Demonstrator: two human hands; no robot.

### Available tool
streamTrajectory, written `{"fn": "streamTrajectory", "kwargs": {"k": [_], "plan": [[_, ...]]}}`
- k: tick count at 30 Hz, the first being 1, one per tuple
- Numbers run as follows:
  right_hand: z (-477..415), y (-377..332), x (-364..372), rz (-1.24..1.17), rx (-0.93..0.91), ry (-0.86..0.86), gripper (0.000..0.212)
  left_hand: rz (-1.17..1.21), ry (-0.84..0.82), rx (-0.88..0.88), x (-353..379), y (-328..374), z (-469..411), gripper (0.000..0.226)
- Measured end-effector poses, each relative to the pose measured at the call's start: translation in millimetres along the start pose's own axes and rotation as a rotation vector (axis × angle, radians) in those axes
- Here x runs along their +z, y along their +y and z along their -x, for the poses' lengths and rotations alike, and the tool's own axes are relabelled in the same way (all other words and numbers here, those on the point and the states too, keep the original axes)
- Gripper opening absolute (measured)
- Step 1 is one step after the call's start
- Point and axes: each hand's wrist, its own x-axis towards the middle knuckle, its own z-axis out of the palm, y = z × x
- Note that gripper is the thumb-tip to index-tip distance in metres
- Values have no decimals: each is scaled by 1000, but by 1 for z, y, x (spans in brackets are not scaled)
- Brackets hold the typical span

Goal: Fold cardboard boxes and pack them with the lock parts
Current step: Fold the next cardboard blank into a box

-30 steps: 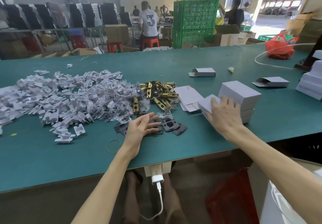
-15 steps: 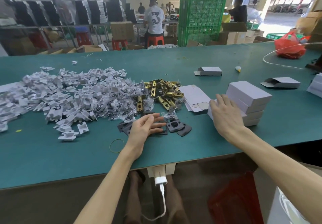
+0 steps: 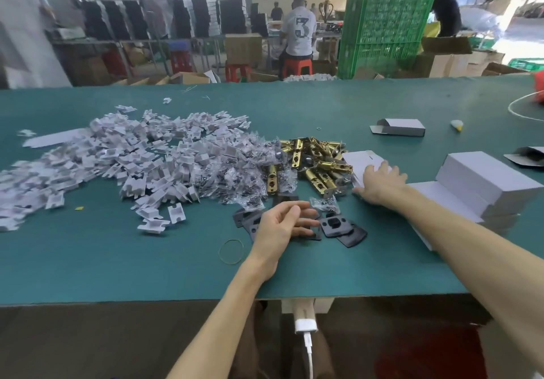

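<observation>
The right hand (image 3: pixel 382 185) lies flat with its fingers spread, pressing on a small pile of unfolded white cardboard box blanks (image 3: pixel 363 162). The left hand (image 3: pixel 282 227) rests with loosely curled fingers, holding nothing, over flat black lock plates (image 3: pixel 343 227). Just beyond both hands sits a heap of brass latch bolts (image 3: pixel 319 159). Folded white boxes (image 3: pixel 488 181) are stacked to the right on the green counter (image 3: pixel 117 266).

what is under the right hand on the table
The right hand lies with straight fingers on flat white box blanks, next to the brass latches. The hand covers their near part, so how many are stacked there cannot be told.
</observation>
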Motion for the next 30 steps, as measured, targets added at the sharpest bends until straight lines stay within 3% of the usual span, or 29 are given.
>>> {"fn": "streamTrajectory", "kwargs": {"k": [6, 16, 23, 27, 30], "plan": [[-12, 1, 2, 17, -104, 131, 37, 8, -10, 0, 0, -2, -3, 28], [-5, 15, -23, -99, -147, 87, 47, 32, -12, -3, 1, 2, 1, 25], [7, 15, -36, -129, -122, 279, 10, 45, 1, -18, 1, 4, 3, 25], [11, 26, -43, -24, -94, 411, 26, 31, 8, -24, 1, 4, 4, 24], [6, 41, -50, -123, -52, 472, 15, 21, 12, -26, 1, 5, 5, 25]]}}
